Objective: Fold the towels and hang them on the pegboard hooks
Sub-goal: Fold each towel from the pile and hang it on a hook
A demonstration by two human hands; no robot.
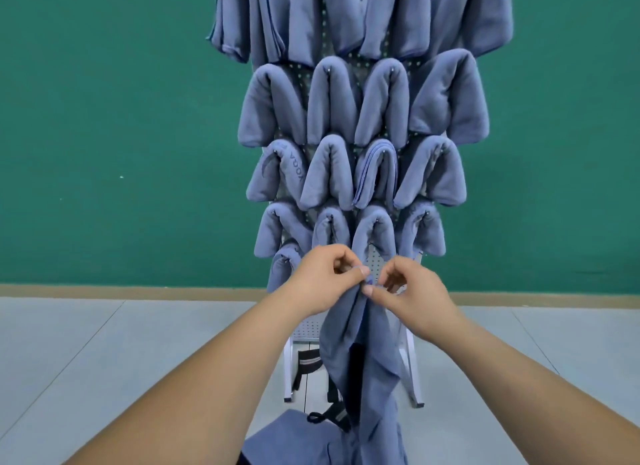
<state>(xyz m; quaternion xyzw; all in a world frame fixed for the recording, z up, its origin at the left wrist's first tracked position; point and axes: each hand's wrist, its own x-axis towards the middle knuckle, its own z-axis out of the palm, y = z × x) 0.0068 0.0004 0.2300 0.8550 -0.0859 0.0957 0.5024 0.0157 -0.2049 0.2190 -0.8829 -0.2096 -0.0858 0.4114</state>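
Towel (pixel 360 347) hangs limp toward 6 o'clock. Its top edge is bunched and pinched by the left hand (pixel 322 281) and right hand (pixel 408 291), thumbs close together, in front of the pegboard (pixel 375 267). Folded towels (pixel 332 104) fill the hooks at 12 o'clock. Green wall (pixel 121 118) behind.

Left hand (pixel 322 277) and right hand (pixel 405 288) pinch top edge of blue towel (pixel 367 357), hanging limp before pegboard (pixel 375 265). Folded towels (pixel 346 125) draped over hooks in rows. Green wall (pixel 104 118) behind; more blue cloth (pixel 294 444) below.
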